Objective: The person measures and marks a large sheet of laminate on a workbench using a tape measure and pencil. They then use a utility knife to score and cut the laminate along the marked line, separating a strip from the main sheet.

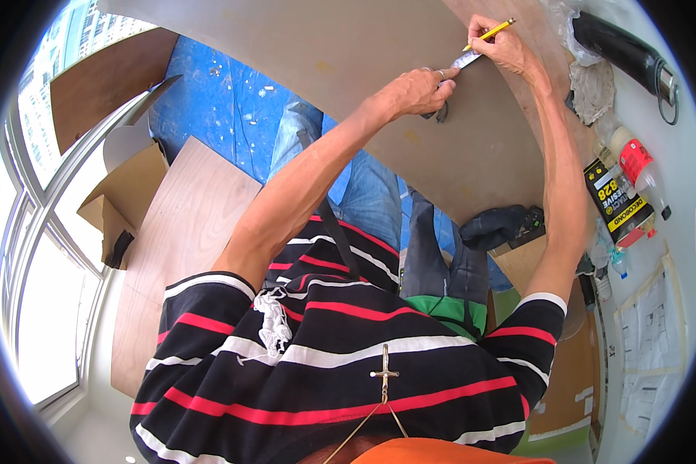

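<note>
Yellow pencil [498,29] pinched in the right hand [506,52], its tip angled down beside the far end of what looks like a tape [466,59]; from where I'm standing, those fingers are closed snugly on it. The left hand [420,91] is curled round the tape's near end, forefinger reaching along the pale strip, though how tight the grip is underneath I can't tell. So the tape runs in the short gap between the two sets of fingers, over the brown board [309,46] below them. To do it well, I'd say, press the strip flat under that left forefinger so it can't twist, bring the pencil tip right against its edge, and mark lightly, eyes straight above the fingertips.
</note>
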Motion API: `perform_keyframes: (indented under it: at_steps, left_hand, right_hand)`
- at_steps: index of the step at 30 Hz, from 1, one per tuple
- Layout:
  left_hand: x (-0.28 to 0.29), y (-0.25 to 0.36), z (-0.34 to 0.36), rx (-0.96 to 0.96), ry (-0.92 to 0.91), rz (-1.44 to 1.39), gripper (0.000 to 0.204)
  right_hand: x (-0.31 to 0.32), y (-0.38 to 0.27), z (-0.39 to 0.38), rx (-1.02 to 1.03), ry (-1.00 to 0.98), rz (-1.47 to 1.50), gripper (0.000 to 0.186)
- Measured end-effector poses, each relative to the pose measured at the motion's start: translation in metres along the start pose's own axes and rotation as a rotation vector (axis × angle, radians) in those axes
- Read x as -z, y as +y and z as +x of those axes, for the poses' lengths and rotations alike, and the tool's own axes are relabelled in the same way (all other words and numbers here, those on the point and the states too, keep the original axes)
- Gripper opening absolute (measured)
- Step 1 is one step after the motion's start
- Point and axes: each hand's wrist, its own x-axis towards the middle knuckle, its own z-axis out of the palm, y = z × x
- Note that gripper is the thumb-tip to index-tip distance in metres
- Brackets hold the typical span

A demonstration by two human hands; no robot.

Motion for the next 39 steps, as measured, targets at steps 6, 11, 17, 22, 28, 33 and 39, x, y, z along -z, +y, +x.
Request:
perform_keyframes:
  at_steps: [6, 11, 17, 22, 28, 33, 39]
  left_hand:
    - [0.004, 0.008, -0.003, 0.068, -0.040, -0.055, 0.047]
    - [0.008, 0.011, -0.001, 0.086, -0.085, -0.054, 0.048]
    - [0.006, 0.008, 0.000, 0.048, -0.050, -0.080, 0.048]
    - [0.005, 0.006, 0.000, 0.042, -0.044, -0.077, 0.048]
    - [0.003, 0.006, 0.000, 0.074, -0.045, -0.067, 0.045]
    - [0.004, 0.006, 0.000, 0.058, -0.034, -0.084, 0.046]
    - [0.004, 0.007, -0.001, 0.062, -0.032, -0.065, 0.045]
  right_hand:
    - [0.001, -0.001, -0.003, -0.020, -0.008, -0.048, 0.016]
    - [0.000, -0.007, -0.004, -0.020, -0.004, -0.080, 0.016]
    - [-0.001, -0.013, -0.006, -0.026, 0.006, -0.125, 0.018]
    - [-0.001, -0.012, -0.006, -0.009, 0.002, -0.137, 0.019]
    - [-0.001, -0.011, -0.006, -0.013, 0.005, -0.136, 0.019]
    - [0.000, -0.011, -0.006, -0.021, -0.007, -0.137, 0.018]
    - [-0.002, -0.011, -0.005, 0.012, 0.039, -0.030, 0.018]
